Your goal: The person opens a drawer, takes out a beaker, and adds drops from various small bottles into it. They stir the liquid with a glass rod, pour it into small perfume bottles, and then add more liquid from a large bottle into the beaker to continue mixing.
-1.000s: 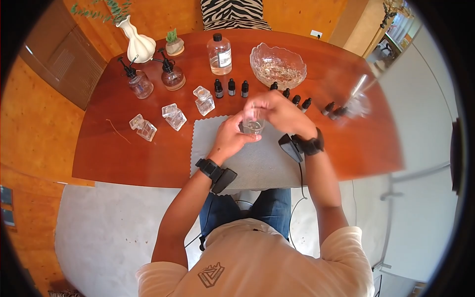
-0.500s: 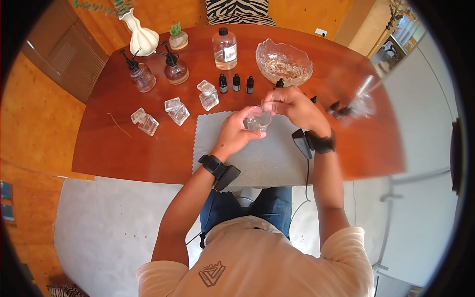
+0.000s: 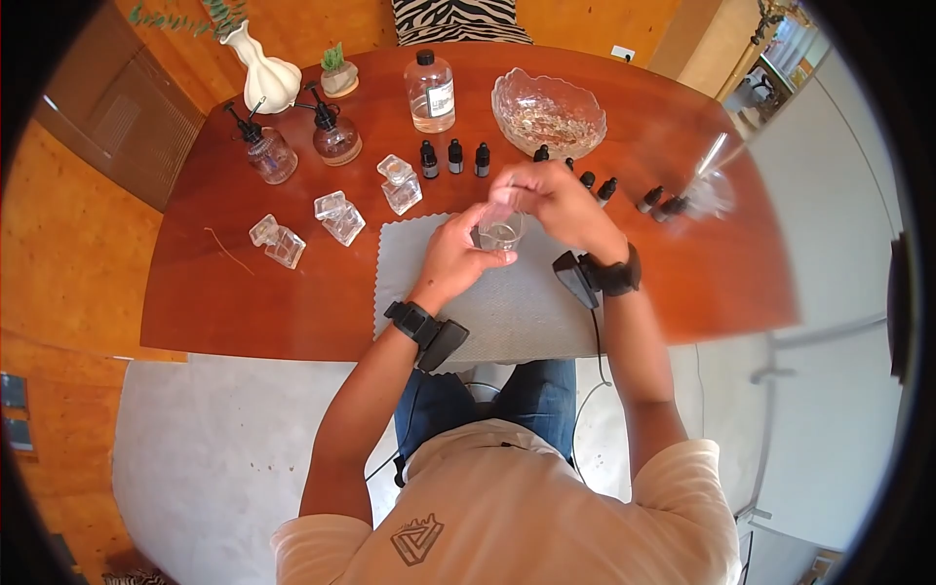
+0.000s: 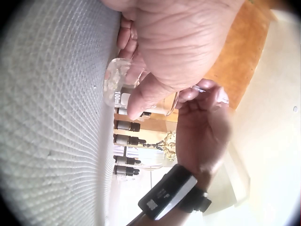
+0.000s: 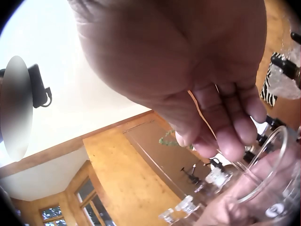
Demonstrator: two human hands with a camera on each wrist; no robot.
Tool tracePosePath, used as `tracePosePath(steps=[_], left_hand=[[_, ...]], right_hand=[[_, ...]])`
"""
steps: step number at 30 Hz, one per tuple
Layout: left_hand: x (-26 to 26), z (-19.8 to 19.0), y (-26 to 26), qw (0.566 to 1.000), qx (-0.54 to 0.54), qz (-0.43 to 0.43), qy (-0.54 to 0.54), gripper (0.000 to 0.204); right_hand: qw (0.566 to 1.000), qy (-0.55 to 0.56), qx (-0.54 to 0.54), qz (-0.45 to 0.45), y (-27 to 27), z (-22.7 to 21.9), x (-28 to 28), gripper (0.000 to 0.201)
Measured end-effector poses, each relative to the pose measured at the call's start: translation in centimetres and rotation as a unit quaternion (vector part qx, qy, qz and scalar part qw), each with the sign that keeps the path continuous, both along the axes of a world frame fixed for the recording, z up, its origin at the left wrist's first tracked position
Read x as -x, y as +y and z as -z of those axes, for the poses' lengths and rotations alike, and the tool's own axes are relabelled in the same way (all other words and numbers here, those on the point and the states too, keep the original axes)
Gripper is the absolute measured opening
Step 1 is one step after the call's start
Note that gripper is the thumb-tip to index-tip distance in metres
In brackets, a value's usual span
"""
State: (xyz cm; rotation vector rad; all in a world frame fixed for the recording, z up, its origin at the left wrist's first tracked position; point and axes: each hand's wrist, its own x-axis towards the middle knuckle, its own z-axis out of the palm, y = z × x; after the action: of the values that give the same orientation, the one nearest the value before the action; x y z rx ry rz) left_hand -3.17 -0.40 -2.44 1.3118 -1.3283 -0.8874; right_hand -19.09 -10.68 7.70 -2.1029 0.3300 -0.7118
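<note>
A small clear glass beaker (image 3: 501, 234), marked 100ml in the left wrist view, stands on a grey cloth mat (image 3: 468, 302). My left hand (image 3: 456, 255) grips it round the side, thumb toward me. Above the rim, my right hand (image 3: 565, 207) pinches a thin clear glass rod (image 4: 199, 88), whose lower part reaches toward the beaker in the right wrist view. Most of the rod is hidden by the fingers. Just beyond the hands stand small black dropper bottles (image 3: 455, 156), several more of them running off to the right.
Three square glass bottles (image 3: 339, 218) stand on the left of the brown table (image 3: 682, 283). Behind them are two pump bottles (image 3: 336, 136), a white vase (image 3: 263, 73) and a small potted plant (image 3: 338, 73). A large black-capped bottle (image 3: 431, 93) and a glass bowl (image 3: 548, 112) stand farther back.
My right hand swung out to the right side of the beaker rim, then back left over it, still pinching the rod. The left hand keeps its grip on the beaker.
</note>
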Motion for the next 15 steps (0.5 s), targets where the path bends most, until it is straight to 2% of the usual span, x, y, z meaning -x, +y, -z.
tracePosePath(steps=[1, 2, 4, 5, 8, 9, 12, 13, 15], left_hand=[[0.2, 0.1, -0.1, 0.999, 0.033, -0.004, -0.003, 0.064], [0.2, -0.1, 0.0, 0.998, 0.066, -0.010, -0.005, 0.064], [0.0, -0.4, 0.3, 0.999, 0.048, -0.018, -0.017, 0.063], [0.2, -0.6, 0.3, 0.999, 0.039, -0.017, -0.022, 0.063], [-0.2, -0.4, 0.1, 0.999, -0.038, 0.005, -0.018, 0.064], [0.0, -0.4, 0.0, 1.000, -0.004, 0.001, -0.016, 0.064], [0.2, -0.2, 0.1, 0.997, 0.066, -0.019, -0.023, 0.063], [0.1, 0.0, 0.0, 0.997, 0.070, -0.023, -0.033, 0.062], [0.1, -0.1, 0.2, 0.998, 0.049, -0.020, -0.029, 0.062]], right_hand=[[0.998, 0.033, -0.035, 0.032, -0.3, -0.2, 0.7, 0.011], [0.997, 0.048, -0.047, 0.025, -0.7, -0.3, 1.1, 0.011], [0.994, 0.081, -0.073, 0.015, -1.1, -0.2, 1.8, 0.010], [0.994, 0.064, -0.070, -0.051, -0.7, -0.3, 1.8, 0.009], [0.997, 0.062, 0.009, -0.039, 0.4, -0.5, 0.5, 0.009], [0.999, 0.007, 0.009, -0.035, 0.0, 0.2, 0.1, 0.011], [0.996, 0.041, -0.053, 0.055, -1.1, 0.1, 0.9, 0.014], [0.994, 0.075, -0.054, 0.055, -1.5, 0.4, 1.4, 0.016], [0.998, 0.059, -0.019, 0.005, -1.0, 0.0, 1.4, 0.016]])
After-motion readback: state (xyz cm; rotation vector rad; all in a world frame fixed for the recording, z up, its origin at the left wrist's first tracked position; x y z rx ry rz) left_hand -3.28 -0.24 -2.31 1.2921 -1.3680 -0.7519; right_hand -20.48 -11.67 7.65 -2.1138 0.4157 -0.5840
